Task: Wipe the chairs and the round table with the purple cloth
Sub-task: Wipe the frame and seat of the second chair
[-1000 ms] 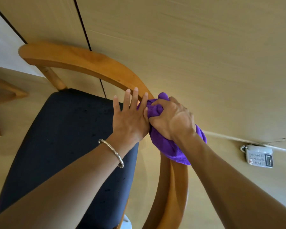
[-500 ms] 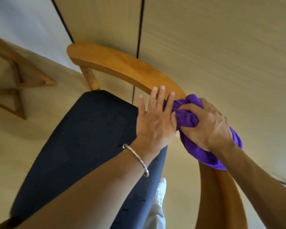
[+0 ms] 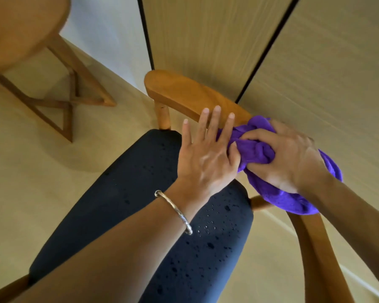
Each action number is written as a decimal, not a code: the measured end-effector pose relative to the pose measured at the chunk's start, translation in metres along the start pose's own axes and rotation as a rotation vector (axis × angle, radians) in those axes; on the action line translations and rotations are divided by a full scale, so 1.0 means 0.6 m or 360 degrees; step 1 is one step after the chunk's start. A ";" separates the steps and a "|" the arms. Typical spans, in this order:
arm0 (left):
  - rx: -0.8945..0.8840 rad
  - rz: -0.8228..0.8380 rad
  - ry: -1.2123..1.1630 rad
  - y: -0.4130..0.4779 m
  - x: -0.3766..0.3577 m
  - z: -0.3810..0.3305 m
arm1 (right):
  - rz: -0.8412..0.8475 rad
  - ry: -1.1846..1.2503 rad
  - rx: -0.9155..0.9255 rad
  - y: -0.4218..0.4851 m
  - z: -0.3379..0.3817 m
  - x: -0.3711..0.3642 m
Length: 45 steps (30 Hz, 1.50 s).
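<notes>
purple cloth (image 3: pixel 271 189): bunched on chair rail (image 3: pixel 184 95), clenched in right hand (image 3: pixel 287 158), likely for rubbing wood. left hand (image 3: pixel 204 158): flat, fingers (image 3: pixel 213 121) straight, laid beside cloth, likely steadying chair. round table (image 3: pixel 20 29): stood well apart.

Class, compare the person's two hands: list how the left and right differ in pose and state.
The left hand has straight, spread fingers and holds nothing; the right hand curls round the bunched purple cloth. The left wrist wears a metal bangle; the right wrist is bare. Both hands lie at the chair's wooden backrest.
</notes>
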State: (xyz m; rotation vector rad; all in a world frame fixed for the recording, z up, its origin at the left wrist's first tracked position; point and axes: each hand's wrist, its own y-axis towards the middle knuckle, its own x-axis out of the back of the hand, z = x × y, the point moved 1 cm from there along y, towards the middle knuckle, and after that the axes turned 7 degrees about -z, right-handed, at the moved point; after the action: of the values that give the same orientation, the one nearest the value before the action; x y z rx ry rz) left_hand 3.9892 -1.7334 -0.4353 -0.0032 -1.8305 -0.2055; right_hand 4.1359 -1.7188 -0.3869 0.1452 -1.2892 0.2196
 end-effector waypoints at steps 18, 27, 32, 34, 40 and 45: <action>0.0727 0.0115 0.0135 0.033 0.062 0.237 | 0.0172 0.0114 0.0704 0.275 0.212 -0.067; 0.0527 0.0140 -0.0238 0.020 0.073 0.225 | 0.0073 0.0207 0.0612 0.283 0.243 -0.078; 0.0333 0.0122 -0.0283 0.009 0.075 0.196 | 0.0017 0.0179 0.0494 0.235 0.209 -0.061; 0.0217 0.0144 -0.0250 0.002 0.071 0.170 | 0.0023 0.0150 0.0409 0.206 0.179 -0.050; -0.0111 0.0271 -0.0195 -0.010 0.067 0.052 | 0.0046 0.0242 -0.0011 0.103 0.068 -0.008; -0.0499 0.0502 -0.0128 -0.037 0.074 -0.043 | 0.0162 0.0470 -0.0399 -0.018 -0.021 0.039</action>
State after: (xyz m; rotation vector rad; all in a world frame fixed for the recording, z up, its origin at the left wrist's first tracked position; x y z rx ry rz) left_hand 3.9996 -1.7636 -0.3891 -0.5221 -1.8324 -0.2694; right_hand 4.1563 -1.7244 -0.3674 -0.1627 -1.0200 0.1579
